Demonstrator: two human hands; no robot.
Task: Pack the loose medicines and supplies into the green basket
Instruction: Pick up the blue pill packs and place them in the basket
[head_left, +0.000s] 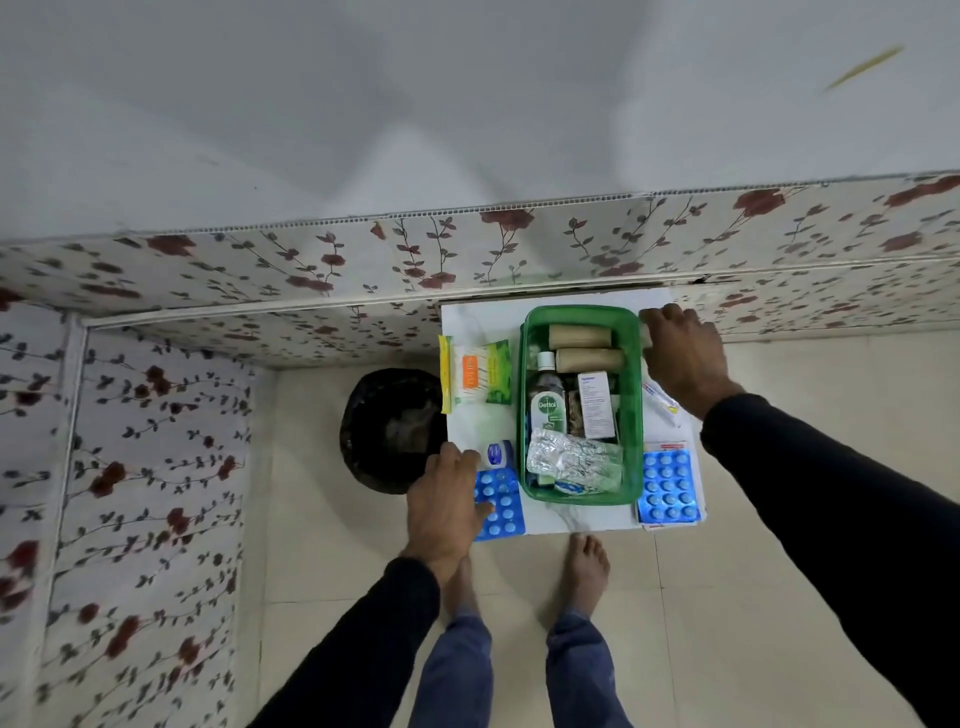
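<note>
The green basket (525, 415) stands in the middle of a small white table (480, 322). It holds two beige rolls, a Dettol bottle (546, 402), a white box and foil strips. My left hand (444, 501) lies on a blue blister pack (501, 512) at the table's front left corner, with the thumb across it. A small blue-lidded jar (497, 453) sits just behind that hand. My right hand (683, 358) is at the basket's back right corner, closed around a beige roll (645, 331). More blue blister packs (667, 486) and a thin white tube (658, 399) lie to the right of the basket.
A packet of cotton buds (470, 379) lies on the table's left side. A black bin (387, 428) stands on the floor just left of the table. Floral wall panels run behind and to the left. My bare feet (587, 566) are at the table's front edge.
</note>
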